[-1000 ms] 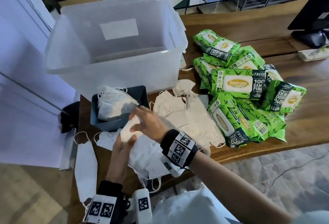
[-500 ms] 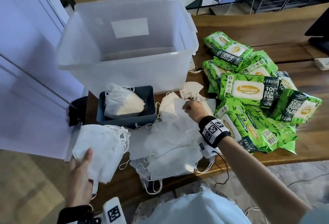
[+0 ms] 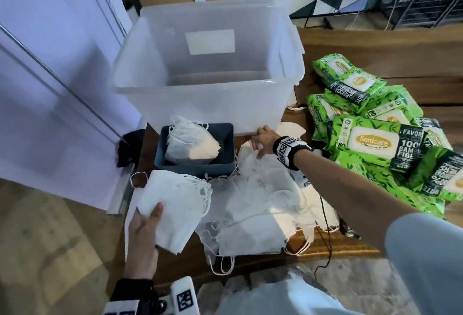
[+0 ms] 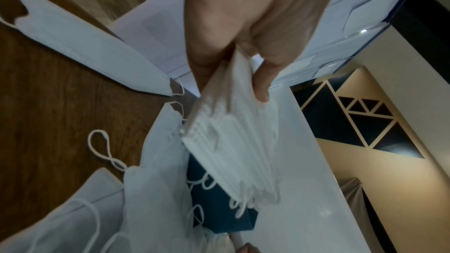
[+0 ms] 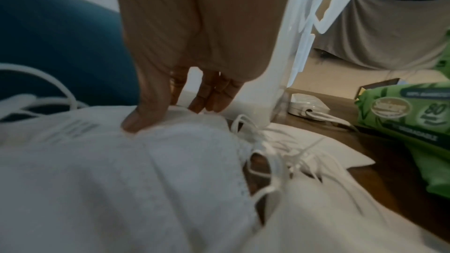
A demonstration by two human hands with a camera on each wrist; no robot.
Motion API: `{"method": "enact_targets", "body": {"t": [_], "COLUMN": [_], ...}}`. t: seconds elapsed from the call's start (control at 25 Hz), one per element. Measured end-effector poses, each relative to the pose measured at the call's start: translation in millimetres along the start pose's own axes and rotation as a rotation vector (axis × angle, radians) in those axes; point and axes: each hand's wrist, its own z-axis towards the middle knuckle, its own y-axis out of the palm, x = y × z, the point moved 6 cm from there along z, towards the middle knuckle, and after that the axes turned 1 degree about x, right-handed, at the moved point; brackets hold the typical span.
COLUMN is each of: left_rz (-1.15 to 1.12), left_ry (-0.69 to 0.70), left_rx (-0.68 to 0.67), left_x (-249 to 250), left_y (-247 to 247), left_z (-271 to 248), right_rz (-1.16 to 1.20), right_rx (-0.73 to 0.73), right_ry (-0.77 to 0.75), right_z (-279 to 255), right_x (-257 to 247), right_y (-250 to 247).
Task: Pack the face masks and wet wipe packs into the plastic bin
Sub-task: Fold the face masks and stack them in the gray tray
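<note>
A clear plastic bin (image 3: 200, 94) stands at the back of the wooden table, with nothing seen inside. My left hand (image 3: 145, 224) grips a stack of white face masks (image 3: 175, 204) (image 4: 233, 141) above the table's near left corner. My right hand (image 3: 263, 139) (image 5: 180, 101) reaches over a loose pile of white masks (image 3: 263, 204) (image 5: 121, 170), thumb and straight fingers touching its far edge beside the bin. Green wet wipe packs (image 3: 375, 137) (image 5: 401, 114) lie heaped on the right.
A small dark blue tray (image 3: 195, 164) holding more masks sits in front of the bin. One mask (image 4: 80, 45) lies flat on the table at the left. A white wall panel (image 3: 50, 89) borders the table's left side. A black cable (image 3: 328, 239) hangs over the front edge.
My left hand drew the mask stack away to the near left and holds it there. My right hand left that stack and reached forward across the loose pile toward the bin's base.
</note>
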Motion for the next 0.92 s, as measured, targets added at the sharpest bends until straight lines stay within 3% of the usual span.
{"method": "enact_targets", "body": {"t": [0.08, 0.2, 0.36, 0.6, 0.8, 0.92], "left_rz": [0.009, 0.009, 0.005, 0.014, 0.039, 0.052], "left_ry": [0.005, 0.012, 0.032, 0.015, 0.003, -0.025], "left_rx": [-0.024, -0.064, -0.139, -0.224, -0.308, -0.287], "left_x": [0, -3, -1, 1, 0, -5], "left_y": [7, 15, 33, 60, 84, 92], "left_z": [2, 8, 10, 15, 15, 18], "right_rz": [0.122, 0.524, 0.965, 1.126, 1.282, 1.24], "right_rx": [0.021, 0.088, 0.307, 0.49, 0.522, 0.591], "right_ry": [-0.025, -0.032, -0.055, -0.009, -0.14, -0.094], "right_z": [-6, -29, -82, -136, -159, -170], "right_x": [0, 10, 26, 37, 23, 18], "right_y": [-9, -37, -80, -96, -63, -35]}}
